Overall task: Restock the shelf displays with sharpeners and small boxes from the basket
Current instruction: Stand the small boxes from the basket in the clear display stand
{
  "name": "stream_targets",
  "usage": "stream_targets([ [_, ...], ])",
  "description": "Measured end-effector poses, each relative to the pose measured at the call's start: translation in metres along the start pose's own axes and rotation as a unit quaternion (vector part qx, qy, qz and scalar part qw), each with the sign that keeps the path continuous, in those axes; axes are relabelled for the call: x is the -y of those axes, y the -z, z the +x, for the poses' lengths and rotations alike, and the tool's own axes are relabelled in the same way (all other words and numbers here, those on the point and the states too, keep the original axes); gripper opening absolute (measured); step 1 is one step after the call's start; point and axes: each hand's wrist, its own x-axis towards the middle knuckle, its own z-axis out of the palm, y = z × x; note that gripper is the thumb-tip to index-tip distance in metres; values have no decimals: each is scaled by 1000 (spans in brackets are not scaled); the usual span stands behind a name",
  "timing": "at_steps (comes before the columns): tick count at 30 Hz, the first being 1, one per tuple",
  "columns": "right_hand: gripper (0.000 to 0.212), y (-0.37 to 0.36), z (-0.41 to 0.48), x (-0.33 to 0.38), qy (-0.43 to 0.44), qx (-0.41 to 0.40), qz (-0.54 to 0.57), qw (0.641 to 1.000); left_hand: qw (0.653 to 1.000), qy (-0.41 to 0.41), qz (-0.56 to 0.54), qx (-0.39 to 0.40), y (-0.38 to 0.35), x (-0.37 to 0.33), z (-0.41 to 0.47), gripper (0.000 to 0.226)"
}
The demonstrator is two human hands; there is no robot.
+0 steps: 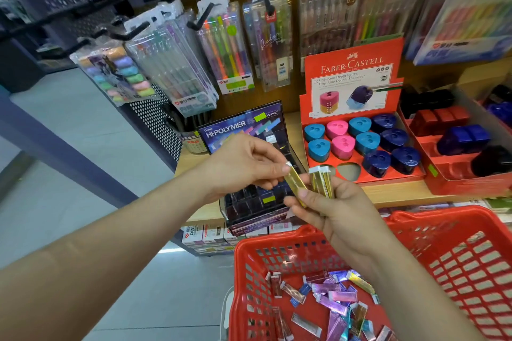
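While aloft, three gold boxes [322, 184]

Your left arm lay stretched in from the lower left, your left hand [243, 165] pinching one small gold box [296, 184] at its fingertips. Your right hand [335, 210], wrist bent upward, gripped more gold boxes [321, 180].

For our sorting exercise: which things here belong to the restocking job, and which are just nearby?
Job: left hand, right hand, gold small boxes they hold, red basket with loose boxes, Hi-Polymer display, Faber-Castell sharpener tray.
Nearby: hanging pen packs, pastel pack, white cartons under the shelf.
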Motion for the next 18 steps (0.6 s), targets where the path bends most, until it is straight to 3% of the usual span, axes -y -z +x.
stream_targets([
  [3, 17, 1, 1, 1, -8, -15, 24, 1000, 997, -27, 1, -75, 14, -2, 0, 10],
  [6, 24, 6, 1, 4, -30, -20, 73, 997, 969, -66, 118, -206, 43, 2, 3, 3],
  [8, 26, 8, 0, 4, -35, -6, 68, 997, 946, -77, 195, -248, 55, 12, 5, 4],
  [12, 26, 8, -1, 3, -34, 17, 44, 998, 906, -91, 328, -253, 54, 32, 7, 6],
  [18, 24, 8, 2, 0, -26, 22, 27, 999, 887, -116, 373, -248, 52, 51, 15, 7],
])
